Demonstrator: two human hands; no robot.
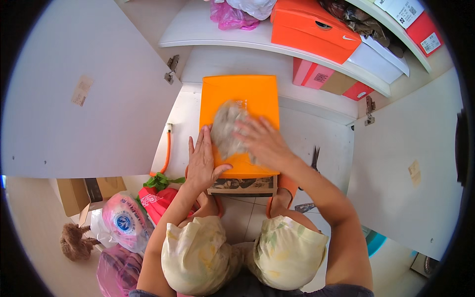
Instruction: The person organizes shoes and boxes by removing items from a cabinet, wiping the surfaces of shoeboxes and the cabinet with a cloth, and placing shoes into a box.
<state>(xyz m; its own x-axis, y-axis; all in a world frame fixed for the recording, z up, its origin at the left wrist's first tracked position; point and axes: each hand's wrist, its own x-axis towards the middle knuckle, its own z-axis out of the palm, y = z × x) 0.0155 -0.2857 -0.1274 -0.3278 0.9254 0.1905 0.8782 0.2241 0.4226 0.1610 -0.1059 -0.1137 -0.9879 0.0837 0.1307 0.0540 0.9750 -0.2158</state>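
An orange cardboard box (237,87) lies before me between my knees and the open cabinet. My right hand (261,143) presses on a crumpled grey-beige cloth (229,130) on the box's top; both are blurred, and part of the cloth lies under the fingers. Flat on the left edge of the box rests my left hand (203,159), fingers together and thumb apart, holding nothing. Below the orange box, the end of another box with a dark printed picture (245,183) shows.
Scissors (315,159) lie right of the box. Cabinet doors (111,92) stand open on both sides. Shelves above hold shoe boxes (311,33) and plastic bags (233,16). An orange hose (168,148), bags (128,222) and a cardboard box (72,196) are at left.
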